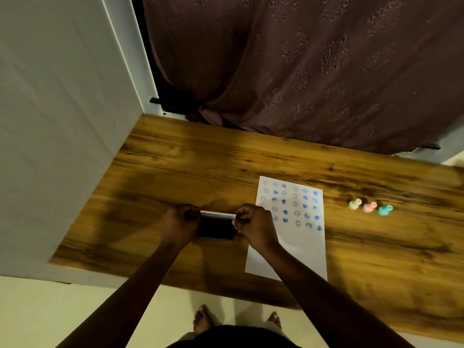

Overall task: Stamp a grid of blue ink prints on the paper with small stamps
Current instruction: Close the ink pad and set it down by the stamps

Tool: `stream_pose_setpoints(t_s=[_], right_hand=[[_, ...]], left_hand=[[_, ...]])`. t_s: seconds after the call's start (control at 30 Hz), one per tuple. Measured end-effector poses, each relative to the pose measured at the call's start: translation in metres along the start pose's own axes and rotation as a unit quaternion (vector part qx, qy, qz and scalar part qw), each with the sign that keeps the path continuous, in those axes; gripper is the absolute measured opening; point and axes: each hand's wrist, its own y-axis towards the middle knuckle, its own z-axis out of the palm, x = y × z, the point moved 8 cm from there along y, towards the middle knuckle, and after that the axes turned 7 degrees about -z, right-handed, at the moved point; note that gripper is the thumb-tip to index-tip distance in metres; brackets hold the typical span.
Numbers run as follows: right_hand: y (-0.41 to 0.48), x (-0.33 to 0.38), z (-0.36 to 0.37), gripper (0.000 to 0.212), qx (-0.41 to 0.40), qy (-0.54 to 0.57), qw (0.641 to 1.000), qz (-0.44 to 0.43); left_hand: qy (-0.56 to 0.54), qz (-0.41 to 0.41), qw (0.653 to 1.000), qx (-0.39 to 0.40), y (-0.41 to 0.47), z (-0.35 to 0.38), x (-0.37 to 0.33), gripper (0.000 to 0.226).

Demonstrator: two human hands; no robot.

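Together we grip the ink pad [216, 228] at its ends, left hand [181, 223] and right hand [254, 226] with fingers clamped on it, just left of the paper [298, 249]; three stamps [369, 207] stand right of the paper.

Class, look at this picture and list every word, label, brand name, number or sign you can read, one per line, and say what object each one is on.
None: no readable words, numbers or brand names show anywhere.
Paper: only blue ink prints, smiley faces and heart-like shapes, no letters.
Ink pad, held by the left hand and right hand: no label visible.
Three small stamps: too small and blurred to show any marking.
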Motion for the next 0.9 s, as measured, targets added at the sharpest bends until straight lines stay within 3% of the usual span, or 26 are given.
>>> stream_pose_setpoints(t_s=[0.1,0.43,0.63,0.9], right_hand=[[-0.008,0.000,0.000,0.015,-0.007,0.002,1.000,-0.001],[-0.032,0.004,0.007,0.020,-0.025,-0.048,0.998,-0.007],[-0.037,0.005,0.014,0.023,-0.038,-0.045,0.998,-0.001],[-0.041,0.004,0.017,0.025,-0.041,-0.064,0.997,0.017]], left_hand=[[-0.019,0.018,1.000,0.011,-0.010,-0.002,-0.007,0.031],[-0.113,-0.022,0.993,0.011,-0.020,0.000,0.013,0.011],[-0.112,-0.064,0.990,0.061,-0.023,0.014,0.021,0.022],[-0.094,-0.061,0.993,0.043,-0.024,0.013,0.019,0.022]])
